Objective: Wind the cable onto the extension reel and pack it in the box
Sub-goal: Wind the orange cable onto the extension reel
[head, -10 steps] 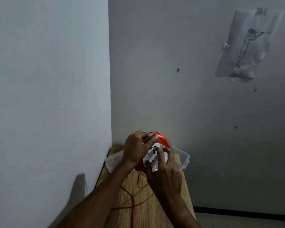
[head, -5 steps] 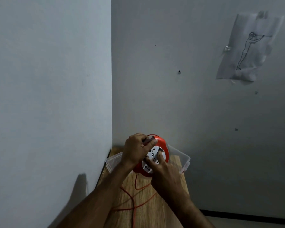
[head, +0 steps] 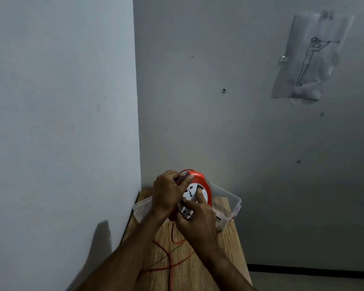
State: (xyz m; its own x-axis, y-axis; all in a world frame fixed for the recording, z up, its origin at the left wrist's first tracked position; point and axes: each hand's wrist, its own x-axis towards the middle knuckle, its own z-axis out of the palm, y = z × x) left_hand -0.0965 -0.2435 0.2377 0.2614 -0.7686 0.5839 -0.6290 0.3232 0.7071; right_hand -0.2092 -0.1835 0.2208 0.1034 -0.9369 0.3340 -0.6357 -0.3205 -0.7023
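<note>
Orange extension reel (head: 200,181) held upright above the clear box (head: 229,198) on the wooden worktop (head: 198,269). Left hand (head: 168,192) grip closed on the reel's rim; right hand (head: 195,217) grip pinches its white socket face. Orange cable (head: 172,248) trails loose below the reel.

Room dim, cool grey light; left wall (head: 59,122) brighter than far wall (head: 219,122), which darkens toward its lower right. One soft arm shadow on the left wall beside the counter (head: 198,259). Focus slightly soft, drawing on taped sheet (head: 307,59) faint; wall corner bows from wide-angle distortion.
</note>
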